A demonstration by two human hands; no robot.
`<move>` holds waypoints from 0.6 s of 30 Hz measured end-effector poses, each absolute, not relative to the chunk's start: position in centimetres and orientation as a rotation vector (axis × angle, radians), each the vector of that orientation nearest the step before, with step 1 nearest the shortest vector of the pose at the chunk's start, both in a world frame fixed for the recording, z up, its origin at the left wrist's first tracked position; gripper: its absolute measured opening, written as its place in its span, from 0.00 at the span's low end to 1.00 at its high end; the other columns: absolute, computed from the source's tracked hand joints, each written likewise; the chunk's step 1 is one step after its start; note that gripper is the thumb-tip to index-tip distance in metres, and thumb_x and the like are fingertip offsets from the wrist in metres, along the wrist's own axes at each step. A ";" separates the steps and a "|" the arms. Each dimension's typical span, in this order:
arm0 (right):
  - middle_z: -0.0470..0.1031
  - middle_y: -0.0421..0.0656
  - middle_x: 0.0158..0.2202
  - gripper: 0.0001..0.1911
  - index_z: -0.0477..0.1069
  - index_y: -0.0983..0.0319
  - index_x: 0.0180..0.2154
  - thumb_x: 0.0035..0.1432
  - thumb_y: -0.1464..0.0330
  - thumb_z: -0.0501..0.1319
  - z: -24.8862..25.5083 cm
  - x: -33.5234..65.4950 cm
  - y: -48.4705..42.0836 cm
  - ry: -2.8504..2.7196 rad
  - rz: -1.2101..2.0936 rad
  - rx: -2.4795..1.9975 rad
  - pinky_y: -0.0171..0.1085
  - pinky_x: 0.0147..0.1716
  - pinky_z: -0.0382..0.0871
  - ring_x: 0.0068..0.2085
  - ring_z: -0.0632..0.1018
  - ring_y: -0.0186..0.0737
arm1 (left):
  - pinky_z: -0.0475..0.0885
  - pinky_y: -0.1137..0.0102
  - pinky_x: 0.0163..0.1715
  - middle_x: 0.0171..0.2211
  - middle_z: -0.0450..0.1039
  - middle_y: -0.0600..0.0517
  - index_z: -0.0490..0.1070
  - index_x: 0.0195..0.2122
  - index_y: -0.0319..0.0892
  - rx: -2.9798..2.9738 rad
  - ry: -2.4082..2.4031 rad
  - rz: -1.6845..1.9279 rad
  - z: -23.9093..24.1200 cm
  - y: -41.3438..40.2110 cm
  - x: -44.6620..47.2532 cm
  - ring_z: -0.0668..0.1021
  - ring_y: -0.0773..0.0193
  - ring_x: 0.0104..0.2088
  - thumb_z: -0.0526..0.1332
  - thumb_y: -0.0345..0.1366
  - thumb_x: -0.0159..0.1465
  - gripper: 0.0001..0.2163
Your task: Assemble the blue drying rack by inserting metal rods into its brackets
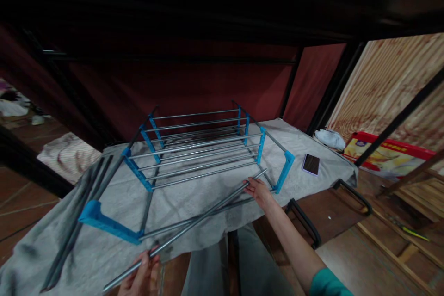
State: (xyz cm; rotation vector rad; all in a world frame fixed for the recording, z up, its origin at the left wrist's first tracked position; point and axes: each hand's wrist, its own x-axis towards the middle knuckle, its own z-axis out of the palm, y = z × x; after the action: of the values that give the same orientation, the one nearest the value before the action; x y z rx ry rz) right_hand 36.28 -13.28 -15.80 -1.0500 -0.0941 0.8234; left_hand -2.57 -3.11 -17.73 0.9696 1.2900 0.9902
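A partly assembled rack of thin metal bars and blue plastic brackets [137,172] lies on a grey blanket [194,194]. My left hand [140,274] is closed around a loose grey metal tube [208,212] near its lower left end. Fingers of my right hand [257,190] grip the same tube near its upper right end. The tube slants across the rack's front lower bar [166,230]. Blue end brackets stand at the front left [104,222] and front right [285,173], their outer ends without a bar between them.
Several loose tubes [71,233] lie on the blanket at left. A phone [311,164] rests at right, with a colourful box [388,153] beyond it. Black metal posts [335,88] and a dark overhead panel [222,4] surround the surface. Black curved handles [305,223] show at the front edge.
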 end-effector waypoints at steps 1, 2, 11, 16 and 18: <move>0.80 0.44 0.30 0.09 0.68 0.59 0.30 0.51 0.69 0.68 -16.2 36.5 -13.1 -0.072 0.818 -1.045 0.39 0.32 0.77 0.30 0.79 0.38 | 0.80 0.62 0.41 0.40 0.80 0.52 0.75 0.36 0.49 0.869 1.228 1.028 -17.3 -3.0 -1.3 0.82 0.55 0.41 0.67 0.45 0.51 0.12; 0.80 0.44 0.30 0.08 0.68 0.59 0.30 0.52 0.70 0.68 -16.5 36.8 -12.9 -0.051 0.815 -1.041 0.39 0.32 0.77 0.30 0.79 0.38 | 0.79 0.64 0.42 0.40 0.80 0.52 0.75 0.36 0.47 0.792 1.167 1.057 -16.9 -2.9 0.0 0.82 0.57 0.41 0.68 0.42 0.51 0.12; 0.79 0.42 0.27 0.08 0.67 0.59 0.27 0.52 0.74 0.65 -18.8 38.7 -11.2 0.059 0.807 -1.018 0.41 0.38 0.77 0.31 0.80 0.38 | 0.76 0.71 0.36 0.26 0.75 0.55 0.71 0.29 0.40 0.571 1.067 1.047 -14.8 1.2 9.2 0.79 0.68 0.29 0.62 0.25 0.58 0.04; 0.79 0.42 0.28 0.07 0.67 0.59 0.27 0.54 0.73 0.64 -19.7 39.9 -10.3 0.106 0.763 -1.018 0.41 0.41 0.77 0.32 0.80 0.38 | 0.73 0.76 0.30 0.24 0.71 0.56 0.68 0.27 0.39 0.441 1.115 1.018 -15.9 4.4 11.0 0.77 0.72 0.26 0.60 0.22 0.61 0.08; 0.79 0.41 0.27 0.08 0.66 0.59 0.28 0.54 0.74 0.63 -20.1 40.5 -10.1 0.133 0.738 -1.030 0.40 0.40 0.77 0.32 0.79 0.37 | 0.73 0.77 0.29 0.23 0.70 0.56 0.65 0.26 0.39 0.394 1.148 1.011 -16.4 5.3 11.1 0.76 0.73 0.25 0.59 0.22 0.62 0.09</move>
State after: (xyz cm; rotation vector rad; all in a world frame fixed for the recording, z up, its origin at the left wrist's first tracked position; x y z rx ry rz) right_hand 40.52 -10.11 -20.09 -1.0299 0.1333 0.7383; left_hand 11.14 5.35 -16.41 0.3940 1.1480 1.0112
